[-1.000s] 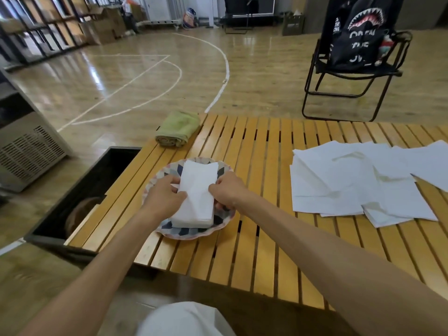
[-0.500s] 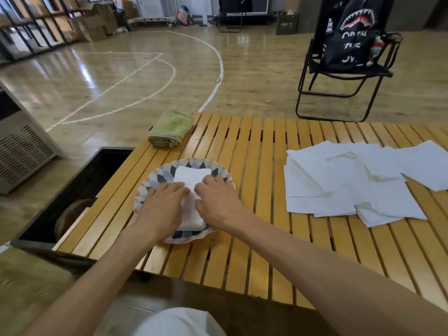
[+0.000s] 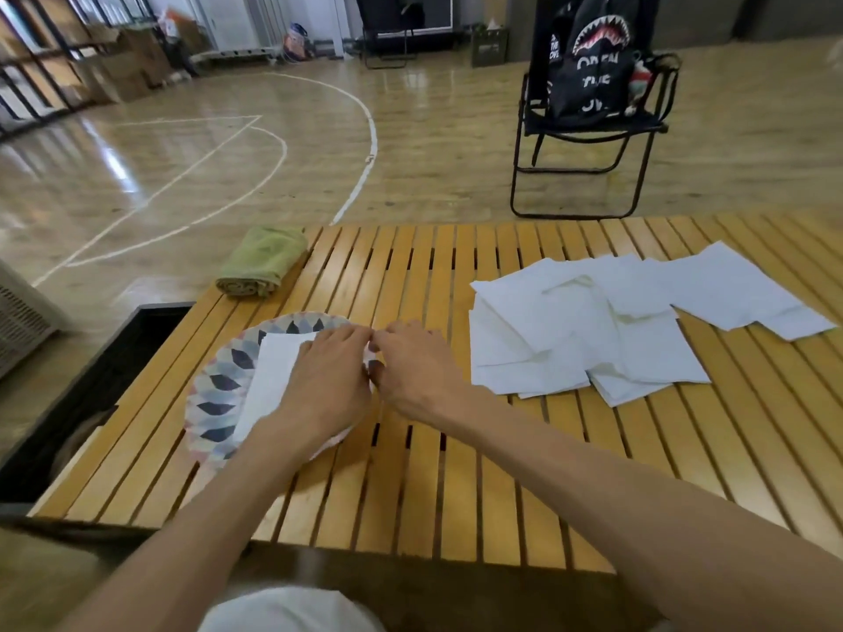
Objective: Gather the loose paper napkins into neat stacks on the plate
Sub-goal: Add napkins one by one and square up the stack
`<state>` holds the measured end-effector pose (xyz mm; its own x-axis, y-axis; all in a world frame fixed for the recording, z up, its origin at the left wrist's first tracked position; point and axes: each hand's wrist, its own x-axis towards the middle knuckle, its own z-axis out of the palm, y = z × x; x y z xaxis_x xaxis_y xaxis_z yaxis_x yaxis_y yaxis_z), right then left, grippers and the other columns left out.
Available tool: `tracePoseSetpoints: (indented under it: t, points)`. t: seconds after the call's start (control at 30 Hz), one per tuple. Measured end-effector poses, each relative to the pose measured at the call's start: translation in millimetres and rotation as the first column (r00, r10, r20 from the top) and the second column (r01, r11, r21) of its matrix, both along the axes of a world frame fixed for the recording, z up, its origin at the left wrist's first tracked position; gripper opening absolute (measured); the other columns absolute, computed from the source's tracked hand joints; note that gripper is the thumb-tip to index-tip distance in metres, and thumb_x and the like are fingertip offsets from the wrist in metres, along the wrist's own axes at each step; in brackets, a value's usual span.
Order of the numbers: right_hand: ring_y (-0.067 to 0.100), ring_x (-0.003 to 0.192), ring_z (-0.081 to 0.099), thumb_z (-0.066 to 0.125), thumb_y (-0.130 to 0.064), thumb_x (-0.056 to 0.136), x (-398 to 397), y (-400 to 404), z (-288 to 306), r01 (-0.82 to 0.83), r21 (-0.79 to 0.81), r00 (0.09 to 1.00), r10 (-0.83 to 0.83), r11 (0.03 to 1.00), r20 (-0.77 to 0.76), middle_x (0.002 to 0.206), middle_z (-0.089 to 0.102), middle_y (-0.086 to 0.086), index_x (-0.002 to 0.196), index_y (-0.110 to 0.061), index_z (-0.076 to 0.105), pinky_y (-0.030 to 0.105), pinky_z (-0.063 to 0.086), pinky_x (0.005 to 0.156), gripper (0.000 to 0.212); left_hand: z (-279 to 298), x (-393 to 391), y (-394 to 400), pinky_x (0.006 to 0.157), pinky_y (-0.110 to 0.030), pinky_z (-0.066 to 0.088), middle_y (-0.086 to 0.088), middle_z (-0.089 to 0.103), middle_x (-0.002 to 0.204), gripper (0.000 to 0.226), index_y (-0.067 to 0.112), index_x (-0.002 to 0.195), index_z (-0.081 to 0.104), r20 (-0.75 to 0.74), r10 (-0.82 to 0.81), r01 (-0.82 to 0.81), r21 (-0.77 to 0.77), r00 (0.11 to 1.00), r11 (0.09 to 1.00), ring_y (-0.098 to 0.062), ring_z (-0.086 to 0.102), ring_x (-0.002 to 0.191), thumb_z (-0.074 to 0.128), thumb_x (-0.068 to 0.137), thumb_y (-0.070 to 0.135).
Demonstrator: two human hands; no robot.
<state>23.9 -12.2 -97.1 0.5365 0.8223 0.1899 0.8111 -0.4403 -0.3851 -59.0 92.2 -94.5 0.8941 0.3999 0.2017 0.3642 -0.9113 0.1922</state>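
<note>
Since the earlier frame both hands have been shifted toward the right rim of the patterned plate (image 3: 214, 394). The left hand (image 3: 326, 385) is laid flat on the napkin stack (image 3: 273, 371); the right hand (image 3: 410, 371) is curled beside it — its hold cannot be told. Loose napkins (image 3: 606, 326) — light, limp, easily creased — are best pinched at an edge.

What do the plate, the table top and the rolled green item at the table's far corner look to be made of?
Plate: likely paper or thin melamine, matte with a printed diamond pattern; which one is unclear.
Table top: wooden slats with gaps between, a warm, slightly glossy finish.
Green roll: soft cloth, probably a towel, with a fuzzy surface and folded layers showing at its end.
</note>
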Motion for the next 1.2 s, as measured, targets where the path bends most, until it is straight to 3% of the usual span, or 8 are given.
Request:
tracePoseSetpoints:
  t: [0.27, 0.37, 0.47, 0.57, 0.63, 0.73, 0.87, 1.2]
  points:
    - [0.026, 0.113, 0.051, 0.049, -0.03, 0.1, 92.9, -124.0, -0.2, 0.33, -0.117, 0.944, -0.329, 0.937, 0.028, 0.122, 0.06, 0.006, 0.122, -0.018, 0.061, 0.039, 0.04, 0.093, 0.028, -12.3, 112.9, -79.3, 0.101, -0.039, 0.046, -0.002, 0.054, 0.137, 0.047, 0.023, 0.142, 0.044, -0.048, -0.111, 0.091, -0.308, 0.993, 0.947, -0.021, 0.052, 0.122, 0.049, 0.096, 0.013]
    - [0.023, 0.099, 0.055, 0.051, -0.031, 0.099, 110.2, -145.9, -7.1, 0.453, -0.074, 0.874, -0.459, 0.889, -0.162, 0.11, 0.059, 0.005, 0.116, -0.014, 0.057, 0.037, 0.046, 0.079, 0.025, -12.1, 146.3, -80.3, 0.102, -0.044, 0.044, -0.008, 0.05, 0.139, 0.044, 0.019, 0.142, 0.043, 0.021, -0.046, 0.05, -0.308, 0.999, 0.95, -0.025, 0.051, 0.123, 0.049, 0.099, 0.023]
    - [0.016, 0.075, 0.06, 0.055, -0.025, 0.095, 118.8, -151.1, -10.9, 0.646, -0.008, 0.611, -0.524, 0.763, -0.593, 0.09, 0.058, 0.002, 0.1, -0.011, 0.051, 0.033, 0.051, 0.061, 0.015, -11.4, 176.1, -69.8, 0.106, -0.049, 0.039, -0.011, 0.043, 0.145, 0.05, 0.016, 0.147, 0.037, 0.031, 0.039, -0.025, -0.37, 0.999, 0.929, -0.031, 0.045, 0.13, 0.05, 0.1, 0.03]
    - [0.026, 0.065, 0.07, 0.056, -0.012, 0.09, 124.2, -150.1, -14.0, 0.762, -0.053, 0.236, -0.354, 0.645, -0.905, 0.087, 0.062, 0.022, 0.099, 0.007, 0.061, 0.05, 0.061, 0.082, 0.022, -15.5, 197.0, -57.7, 0.102, -0.041, 0.042, -0.01, 0.039, 0.152, 0.059, 0.015, 0.151, 0.029, -0.086, 0.012, -0.055, -0.516, 0.996, 0.855, -0.031, 0.042, 0.134, 0.052, 0.099, 0.033]
    - [0.028, 0.066, 0.066, 0.058, -0.008, 0.089, 126.2, -147.8, -16.4, 0.78, -0.069, 0.143, -0.284, 0.622, -0.948, 0.091, 0.063, 0.034, 0.109, 0.016, 0.057, 0.049, 0.06, 0.085, 0.031, -20.2, 202.4, -54.3, 0.086, -0.033, 0.045, -0.01, 0.046, 0.145, 0.056, 0.016, 0.148, 0.033, -0.113, -0.002, -0.065, -0.589, 0.994, 0.806, -0.028, 0.051, 0.122, 0.056, 0.098, 0.029]
    - [0.018, 0.066, 0.065, 0.061, -0.006, 0.089, 127.3, -145.1, -17.8, 0.79, -0.029, 0.199, -0.3, 0.613, -0.933, 0.084, 0.06, 0.015, 0.091, -0.004, 0.059, 0.031, 0.055, 0.063, 0.003, -25.6, 197.6, -56.5, 0.062, -0.021, 0.043, -0.005, 0.06, 0.123, 0.043, 0.021, 0.134, 0.046, -0.009, 0.014, -0.016, -0.618, 1.0, 0.786, -0.017, 0.059, 0.096, 0.061, 0.094, 0.023]
    - [0.018, 0.08, 0.071, 0.059, -0.004, 0.088, 123.5, -152.5, -14.3, 0.795, 0.031, 0.277, -0.317, 0.606, -0.907, 0.092, 0.07, 0.005, 0.092, -0.011, 0.065, 0.029, 0.05, 0.061, 0.01, -16.5, 170.6, -68.3, 0.048, -0.01, 0.041, 0.006, 0.06, 0.099, 0.039, 0.026, 0.126, 0.052, 0.14, 0.07, 0.037, -0.641, 0.988, 0.766, -0.004, 0.058, 0.079, 0.067, 0.09, 0.023]
    - [0.02, 0.094, 0.067, 0.061, -0.016, 0.09, 78.2, -190.3, 48.6, 0.767, 0.202, 0.366, -0.156, 0.609, -0.917, 0.11, 0.065, 0.003, 0.117, -0.025, 0.057, 0.037, 0.058, 0.08, 0.029, 36.2, 74.8, -99.0, 0.07, -0.029, 0.047, -0.004, 0.066, 0.1, 0.051, 0.022, 0.129, 0.052, 0.103, 0.223, 0.002, -0.91, 0.969, 0.414, -0.016, 0.063, 0.086, 0.074, 0.084, 0.025]
